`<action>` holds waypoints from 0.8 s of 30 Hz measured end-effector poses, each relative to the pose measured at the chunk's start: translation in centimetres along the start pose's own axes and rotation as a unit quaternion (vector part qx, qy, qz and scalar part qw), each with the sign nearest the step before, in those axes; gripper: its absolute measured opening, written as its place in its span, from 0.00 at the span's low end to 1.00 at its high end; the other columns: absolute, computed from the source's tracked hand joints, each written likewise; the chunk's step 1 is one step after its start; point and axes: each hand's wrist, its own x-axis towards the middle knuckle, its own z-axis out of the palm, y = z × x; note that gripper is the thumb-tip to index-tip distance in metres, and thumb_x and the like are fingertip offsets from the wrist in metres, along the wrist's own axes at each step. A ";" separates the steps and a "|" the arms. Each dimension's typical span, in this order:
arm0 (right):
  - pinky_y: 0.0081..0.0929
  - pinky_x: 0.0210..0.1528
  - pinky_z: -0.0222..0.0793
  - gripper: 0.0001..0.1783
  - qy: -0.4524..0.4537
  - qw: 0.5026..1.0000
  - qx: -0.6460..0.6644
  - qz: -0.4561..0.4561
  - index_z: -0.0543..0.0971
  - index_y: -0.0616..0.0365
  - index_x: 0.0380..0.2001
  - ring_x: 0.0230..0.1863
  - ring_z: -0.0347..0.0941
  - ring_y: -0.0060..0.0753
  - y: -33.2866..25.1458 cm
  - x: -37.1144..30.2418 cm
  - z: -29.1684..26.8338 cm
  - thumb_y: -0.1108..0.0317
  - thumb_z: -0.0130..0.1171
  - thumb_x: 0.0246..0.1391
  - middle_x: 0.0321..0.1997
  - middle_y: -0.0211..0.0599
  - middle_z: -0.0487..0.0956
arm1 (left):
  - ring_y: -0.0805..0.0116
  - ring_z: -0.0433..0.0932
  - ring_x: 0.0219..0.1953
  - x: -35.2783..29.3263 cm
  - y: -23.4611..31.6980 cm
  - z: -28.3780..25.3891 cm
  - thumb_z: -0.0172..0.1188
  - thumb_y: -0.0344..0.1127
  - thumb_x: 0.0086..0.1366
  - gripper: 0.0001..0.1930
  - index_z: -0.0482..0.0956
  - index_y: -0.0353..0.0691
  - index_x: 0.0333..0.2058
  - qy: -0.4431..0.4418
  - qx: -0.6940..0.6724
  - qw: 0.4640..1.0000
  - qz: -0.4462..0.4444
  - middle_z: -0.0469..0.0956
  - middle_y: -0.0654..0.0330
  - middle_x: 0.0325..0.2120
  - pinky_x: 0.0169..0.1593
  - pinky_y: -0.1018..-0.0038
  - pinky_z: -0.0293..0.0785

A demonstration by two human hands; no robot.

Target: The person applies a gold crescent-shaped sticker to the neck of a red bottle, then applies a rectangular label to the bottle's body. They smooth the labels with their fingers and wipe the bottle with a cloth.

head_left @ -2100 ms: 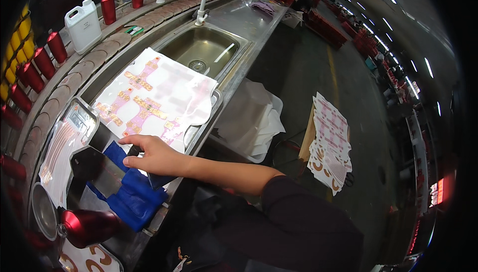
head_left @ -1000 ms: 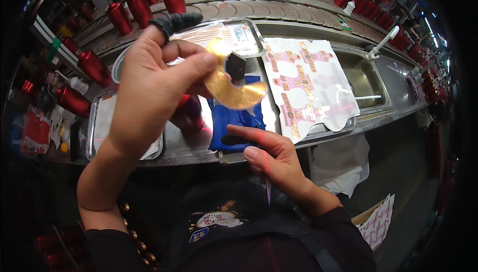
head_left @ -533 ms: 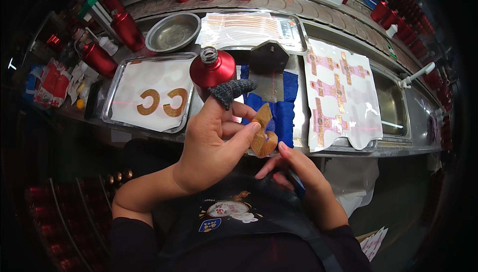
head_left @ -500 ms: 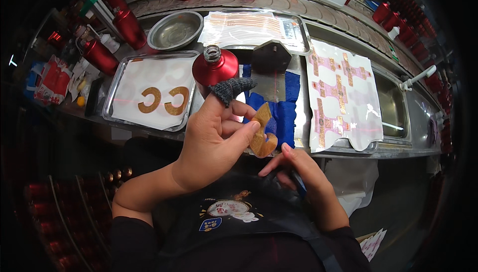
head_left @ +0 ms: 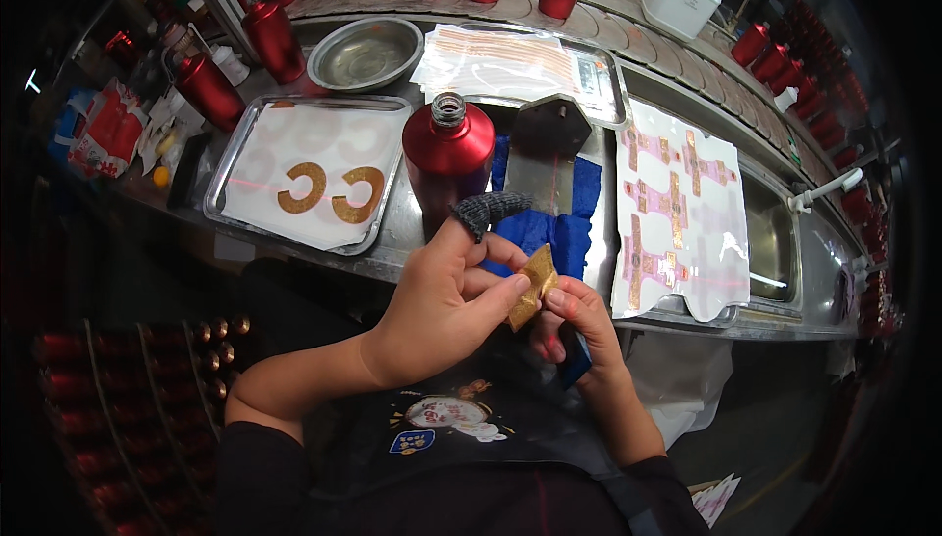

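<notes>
A gold curved decal is bent between my two hands, in front of the bench. My left hand pinches one side of it between thumb and fingers; a dark knitted finger cover sits on its index finger. The thumb and fingers of my right hand grip the decal's other side. Tucked in that hand is a flat blue thing, whose kind I cannot make out. Just beyond my left hand a red bottle stands upright with its neck uncapped. Beside it lies blue cloth near a black block.
At left, a metal tray bears a white sheet with two gold C-shaped decals. A metal bowl and strip sheets lie behind. Right stand a patterned decal sheet and sink. Red bottles line the conveyor.
My right hand has come up to the decal and now grips it too. The decal has turned and looks more folded. The whole view has shifted slightly.
</notes>
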 end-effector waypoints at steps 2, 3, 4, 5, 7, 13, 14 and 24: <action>0.17 0.17 0.60 0.11 0.050 0.997 -0.049 -0.035 0.79 0.61 0.39 0.12 0.63 0.18 -0.3 0.3 0.4 0.63 0.64 0.61 0.23 0.32 0.78 | 0.73 0.85 0.39 -0.5 -0.6 0.3 0.59 0.21 0.67 0.18 0.63 0.31 0.52 0.037 -0.029 0.999 -0.010 0.78 0.55 0.44 0.40 0.81 0.79; 0.15 0.21 0.63 0.09 0.061 0.996 -0.041 -0.054 0.80 0.61 0.40 0.18 0.68 0.16 -0.6 0.5 0.6 0.70 0.65 0.58 0.29 0.31 0.81 | 0.73 0.85 0.39 -0.5 -1.0 0.3 0.59 0.21 0.67 0.19 0.63 0.31 0.53 0.055 -0.045 0.997 0.000 0.78 0.55 0.44 0.40 0.81 0.78; 0.15 0.25 0.66 0.09 0.067 0.991 -0.068 -0.095 0.80 0.62 0.41 0.22 0.70 0.16 -0.9 0.8 1.1 0.71 0.65 0.58 0.31 0.31 0.81 | 0.73 0.84 0.39 -0.5 -1.3 0.2 0.59 0.21 0.67 0.20 0.62 0.31 0.53 0.081 -0.040 0.995 0.034 0.78 0.55 0.44 0.40 0.81 0.78; 0.15 0.29 0.68 0.10 0.080 0.983 -0.097 -0.137 0.80 0.62 0.42 0.26 0.73 0.16 -1.3 1.1 1.5 0.73 0.65 0.58 0.33 0.31 0.82 | 0.73 0.84 0.38 -0.4 -1.6 0.1 0.60 0.21 0.67 0.20 0.62 0.31 0.53 0.106 -0.034 0.992 0.067 0.78 0.55 0.43 0.40 0.81 0.79; 0.19 0.46 0.74 0.13 0.071 0.958 -0.154 -0.231 0.79 0.64 0.47 0.41 0.77 0.20 -2.2 2.0 2.7 0.77 0.64 0.58 0.41 0.33 0.82 | 0.74 0.84 0.37 -0.1 -2.1 -0.3 0.61 0.21 0.66 0.19 0.63 0.31 0.51 0.159 -0.050 0.980 0.112 0.77 0.56 0.42 0.40 0.81 0.79; 0.24 0.55 0.72 0.21 -0.033 0.877 -0.302 -0.371 0.76 0.67 0.56 0.50 0.77 0.24 -6.3 7.2 4.6 0.80 0.60 0.58 0.49 0.37 0.81 | 0.71 0.83 0.36 1.4 -1.8 -2.4 0.58 0.21 0.68 0.24 0.60 0.31 0.60 0.218 0.015 0.963 0.155 0.77 0.55 0.41 0.40 0.78 0.81; 0.23 0.55 0.72 0.22 -0.038 0.872 -0.305 -0.381 0.75 0.67 0.57 0.49 0.77 0.23 -6.7 8.3 4.7 0.81 0.59 0.58 0.48 0.36 0.81 | 0.72 0.83 0.36 1.8 -1.8 -2.7 0.58 0.21 0.68 0.24 0.61 0.32 0.60 0.224 0.003 0.962 0.156 0.77 0.55 0.41 0.39 0.79 0.80; 0.15 0.45 0.69 0.31 -0.089 0.898 -0.312 -0.297 0.68 0.63 0.66 0.42 0.73 0.15 -9.4 14.6 5.2 0.73 0.60 0.60 0.47 0.33 0.79 | 0.86 0.74 0.26 5.1 -3.0 -5.2 0.64 0.23 0.65 0.20 0.68 0.32 0.53 0.288 -0.029 0.943 0.166 0.72 0.64 0.36 0.30 0.87 0.69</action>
